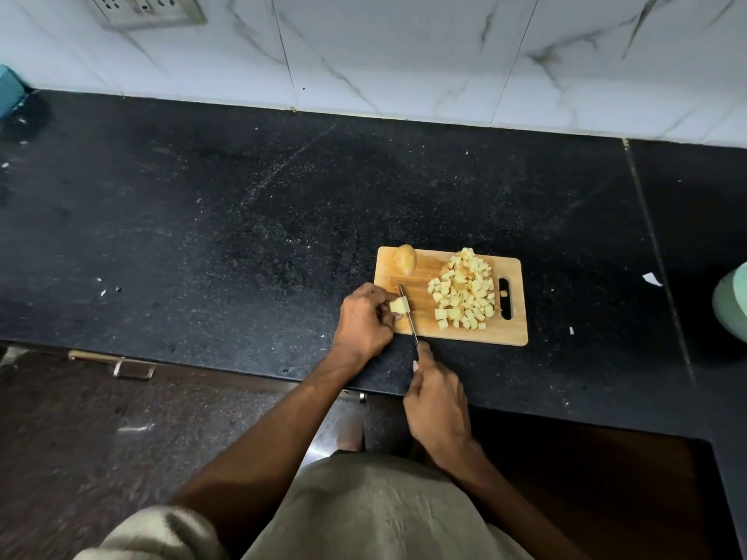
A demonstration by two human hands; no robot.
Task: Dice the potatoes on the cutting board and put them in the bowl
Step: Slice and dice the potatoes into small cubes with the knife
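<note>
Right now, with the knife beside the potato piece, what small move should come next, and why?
Probably press the knife down through the potato piece. The left hand pinches it on the cutting board, the right hand grips the handle, and the blade lies along its right side. It looks bigger than the diced cubes.

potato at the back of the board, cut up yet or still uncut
Not diced. The potato sits as one skin-on lump at the board's far left corner, apart from the pile of cubes. Whether it is whole or a half, cannot tell.
</note>
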